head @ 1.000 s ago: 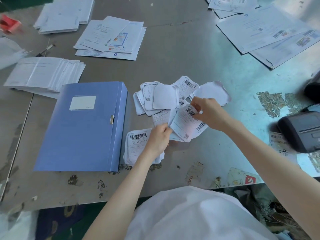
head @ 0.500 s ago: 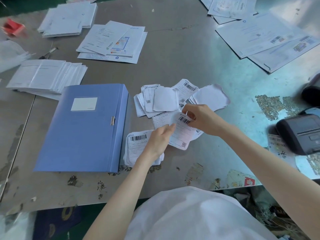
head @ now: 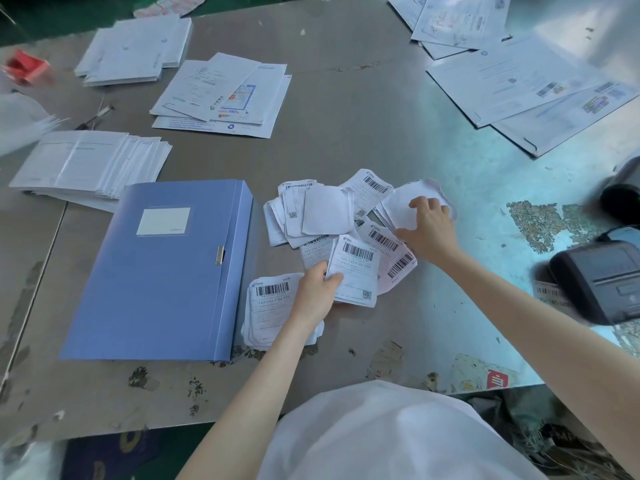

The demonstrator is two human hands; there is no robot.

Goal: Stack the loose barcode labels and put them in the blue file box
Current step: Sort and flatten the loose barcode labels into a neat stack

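The blue file box (head: 162, 271) lies flat and closed on the grey table, left of centre. To its right spreads a loose heap of white barcode labels (head: 325, 209). My left hand (head: 317, 296) pinches the left edge of one barcode label (head: 356, 271) and rests over a small pile of labels (head: 270, 306) beside the box's near right corner. My right hand (head: 429, 230) reaches further back, its fingers spread and touching a blank white label (head: 405, 202) at the heap's right end.
Stacks of white envelopes (head: 90, 164) and printed sheets (head: 225, 95) lie behind the box. More large sheets (head: 526, 77) sit at the far right. A black label printer (head: 599, 282) stands at the right edge. The table's near edge is close to my body.
My right hand let go of the barcode label and moved back and right onto the blank white label. My left hand now holds that barcode label by its edge.
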